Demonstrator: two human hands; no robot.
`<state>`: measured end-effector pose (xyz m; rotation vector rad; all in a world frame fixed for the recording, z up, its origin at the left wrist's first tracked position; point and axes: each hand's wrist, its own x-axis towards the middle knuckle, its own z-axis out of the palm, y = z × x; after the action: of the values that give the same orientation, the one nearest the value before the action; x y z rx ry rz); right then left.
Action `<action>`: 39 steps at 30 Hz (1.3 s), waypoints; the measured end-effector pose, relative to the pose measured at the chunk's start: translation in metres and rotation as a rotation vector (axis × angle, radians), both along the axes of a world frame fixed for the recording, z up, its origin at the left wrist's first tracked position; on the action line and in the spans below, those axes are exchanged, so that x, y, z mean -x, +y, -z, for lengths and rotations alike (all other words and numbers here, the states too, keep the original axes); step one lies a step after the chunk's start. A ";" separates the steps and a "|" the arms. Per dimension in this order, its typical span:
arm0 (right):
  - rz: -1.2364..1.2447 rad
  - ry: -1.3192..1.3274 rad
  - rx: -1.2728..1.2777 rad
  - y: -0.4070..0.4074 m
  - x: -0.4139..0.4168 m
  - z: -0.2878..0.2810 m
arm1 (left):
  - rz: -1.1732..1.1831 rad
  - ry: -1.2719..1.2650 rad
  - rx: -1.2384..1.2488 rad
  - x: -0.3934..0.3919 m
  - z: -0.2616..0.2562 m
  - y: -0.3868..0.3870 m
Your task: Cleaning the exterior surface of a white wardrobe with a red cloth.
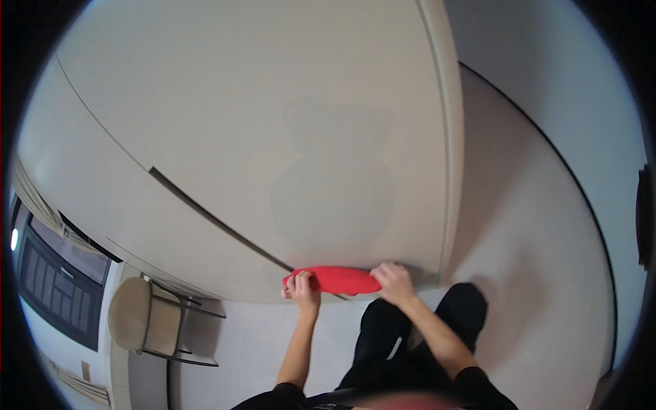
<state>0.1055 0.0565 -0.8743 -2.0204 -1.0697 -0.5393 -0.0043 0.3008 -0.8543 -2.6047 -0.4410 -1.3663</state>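
Observation:
A red cloth (342, 280) is stretched between my two hands, low in front of a pale cabinet front (230, 118). My left hand (301, 288) grips its left end, the fingers curled over the edge. At the opposite end, my right hand (393, 283) holds the cloth with bent fingers. Behind the cloth runs a long dark handle groove (215, 220) in the cabinet front, and the cloth covers part of its lower end. Whether the cloth touches the panel I cannot tell.
A beige chair with dark metal legs (146, 316) stands at lower left, near a dark-framed window or door (61, 287) and a curtain (43, 205). To the right, pale floor (543, 246) meets a wall (579, 118) along a dark skirting line. My dark-trousered legs (384, 328) are below.

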 end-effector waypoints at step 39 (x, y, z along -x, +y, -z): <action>0.070 0.694 0.200 0.078 0.153 -0.582 | 0.477 0.566 1.101 0.187 -0.526 0.134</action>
<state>-0.0473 0.1348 -0.2921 -2.1719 -0.6399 0.2488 -0.1913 0.4352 -0.3282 -3.9976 -0.6123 -0.3378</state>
